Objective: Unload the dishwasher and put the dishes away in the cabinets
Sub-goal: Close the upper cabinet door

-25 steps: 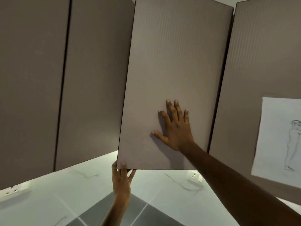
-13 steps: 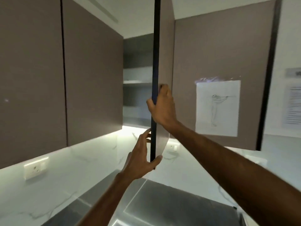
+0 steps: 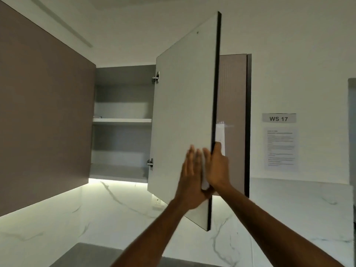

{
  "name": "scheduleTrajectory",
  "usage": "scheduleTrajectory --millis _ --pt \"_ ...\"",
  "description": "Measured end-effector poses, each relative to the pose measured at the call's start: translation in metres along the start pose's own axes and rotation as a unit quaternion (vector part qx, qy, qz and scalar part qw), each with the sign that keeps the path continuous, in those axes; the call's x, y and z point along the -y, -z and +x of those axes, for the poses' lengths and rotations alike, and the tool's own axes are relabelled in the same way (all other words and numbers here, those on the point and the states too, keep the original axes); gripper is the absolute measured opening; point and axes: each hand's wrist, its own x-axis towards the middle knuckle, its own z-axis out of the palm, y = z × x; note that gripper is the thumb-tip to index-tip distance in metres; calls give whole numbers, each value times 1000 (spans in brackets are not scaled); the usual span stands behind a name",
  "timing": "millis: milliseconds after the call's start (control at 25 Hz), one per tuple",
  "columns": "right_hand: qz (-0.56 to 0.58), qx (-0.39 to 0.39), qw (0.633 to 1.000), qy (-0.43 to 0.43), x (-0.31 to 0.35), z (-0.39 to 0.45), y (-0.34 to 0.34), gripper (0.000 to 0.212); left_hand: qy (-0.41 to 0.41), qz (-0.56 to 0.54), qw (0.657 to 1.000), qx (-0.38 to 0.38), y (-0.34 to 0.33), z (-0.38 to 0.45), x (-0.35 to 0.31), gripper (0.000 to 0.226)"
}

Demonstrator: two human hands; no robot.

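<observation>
An upper cabinet (image 3: 123,132) stands open; its door (image 3: 183,105) swings out toward me, white inner face showing. My right hand (image 3: 216,166) grips the door's dark free edge low down, thumb on the inner face and fingers wrapped behind. My left hand (image 3: 190,176) lies flat with straight fingers against the white inner face, just left of the right hand. Inside, one shelf (image 3: 121,121) divides the cabinet; something small sits at its left end. No dishes or dishwasher in view.
Closed brown cabinet doors (image 3: 44,120) run along the left. Another brown door (image 3: 234,120) sits behind the open one. A white marble backsplash (image 3: 96,212) is lit from under the cabinets, with a wall socket (image 3: 157,201). Paper notices (image 3: 279,149) hang on the right wall.
The door has swung from nearly shut to wide open. My right hand went from flat on its front to gripping its edge; my left hand left the bottom edge for the inner face.
</observation>
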Motion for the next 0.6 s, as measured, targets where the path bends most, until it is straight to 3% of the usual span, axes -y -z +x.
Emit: scheduleTrajectory --millis 80,240,320,400,440,600 --pt "-23 -14 999 -16 -42 25 13 17 -7 174 982 72 -35 8 10 120" --pt "-93 -81 991 -48 -93 73 18 39 -83 224 966 99 -69 42 58 113" --pt "-210 -108 971 42 -100 83 8 59 -129 238 959 82 -74 56 84 115" --pt "-387 -89 899 187 -111 89 -1 75 -152 238 958 48 -79 62 101 116" --pt "-432 -78 872 218 -120 95 -3 79 -160 234 958 31 -85 64 107 115" --pt "-476 -66 849 220 -148 114 -9 78 -134 239 962 7 -105 70 119 121"
